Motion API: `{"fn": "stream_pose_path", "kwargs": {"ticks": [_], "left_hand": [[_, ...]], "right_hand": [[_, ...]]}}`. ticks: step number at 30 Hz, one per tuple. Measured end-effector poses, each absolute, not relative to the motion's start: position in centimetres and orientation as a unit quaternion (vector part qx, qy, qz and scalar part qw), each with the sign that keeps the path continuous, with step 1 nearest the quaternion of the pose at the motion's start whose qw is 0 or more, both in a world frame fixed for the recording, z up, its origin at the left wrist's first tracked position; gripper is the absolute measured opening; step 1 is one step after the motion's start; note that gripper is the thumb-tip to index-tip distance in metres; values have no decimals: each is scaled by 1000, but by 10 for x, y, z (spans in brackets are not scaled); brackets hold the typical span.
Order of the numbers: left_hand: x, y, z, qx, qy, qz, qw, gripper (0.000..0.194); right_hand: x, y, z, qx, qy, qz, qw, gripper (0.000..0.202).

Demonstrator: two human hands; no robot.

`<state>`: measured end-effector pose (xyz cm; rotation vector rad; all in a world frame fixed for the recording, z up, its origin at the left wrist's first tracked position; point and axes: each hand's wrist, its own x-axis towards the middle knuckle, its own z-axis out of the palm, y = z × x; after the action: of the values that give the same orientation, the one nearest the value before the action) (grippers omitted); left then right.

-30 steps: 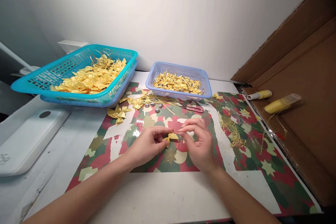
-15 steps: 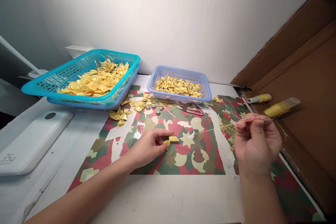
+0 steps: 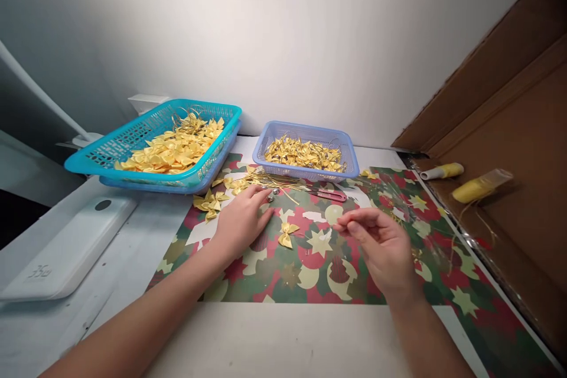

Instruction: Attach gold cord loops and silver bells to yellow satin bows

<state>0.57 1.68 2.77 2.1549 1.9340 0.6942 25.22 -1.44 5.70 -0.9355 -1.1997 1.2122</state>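
Note:
A single yellow bow [image 3: 287, 235] lies on the patterned sheet [image 3: 283, 280] between my hands. My left hand [image 3: 243, 218] reaches over the sheet with its fingers apart, the fingertips beside small silver bells [image 3: 271, 195]. To the right of the bow, my right hand [image 3: 377, 242] hovers with thumb and fingers pinched together; whatever it may hold is too small to make out. Behind the bells lie gold cords [image 3: 274, 179] and a pink-handled thread snipper [image 3: 330, 195]. More yellow bows [image 3: 210, 204] rest left of my left hand.
A turquoise basket [image 3: 88, 159] of yellow bows stands on a blue one at the back left. A lilac basket [image 3: 305, 174] of bows with cords sits at centre back. A white device [image 3: 73, 248] lies left. Yellow spools [image 3: 481, 185] lie at right, near cardboard [image 3: 509, 112].
My left hand has let go of the bow and moved up and left to the bells. My right hand has moved left towards the bow. The view has shifted slightly.

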Motion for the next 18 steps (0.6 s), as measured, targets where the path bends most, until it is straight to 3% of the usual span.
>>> {"fn": "stream_pose_path", "kwargs": {"ticks": [3, 7, 9, 11, 13, 18], "left_hand": [[4, 31, 26, 718, 643, 241, 114, 26], [9, 28, 30, 716, 610, 277, 195, 33], [17, 18, 32, 702, 587, 290, 281, 42], [25, 7, 33, 605, 543, 332, 478, 46], [33, -1, 32, 525, 500, 359, 588, 44], [40, -8, 29, 479, 453, 367, 657, 39]], "right_hand": [[241, -13, 49, -430, -498, 551, 513, 10], [226, -15, 39, -437, -484, 594, 471, 16], [220, -18, 35, -432, -475, 608, 466, 17], [215, -21, 33, -425, -468, 626, 456, 16], [213, -23, 32, -413, -469, 642, 443, 19], [214, -25, 33, -397, -480, 649, 437, 16]]}}
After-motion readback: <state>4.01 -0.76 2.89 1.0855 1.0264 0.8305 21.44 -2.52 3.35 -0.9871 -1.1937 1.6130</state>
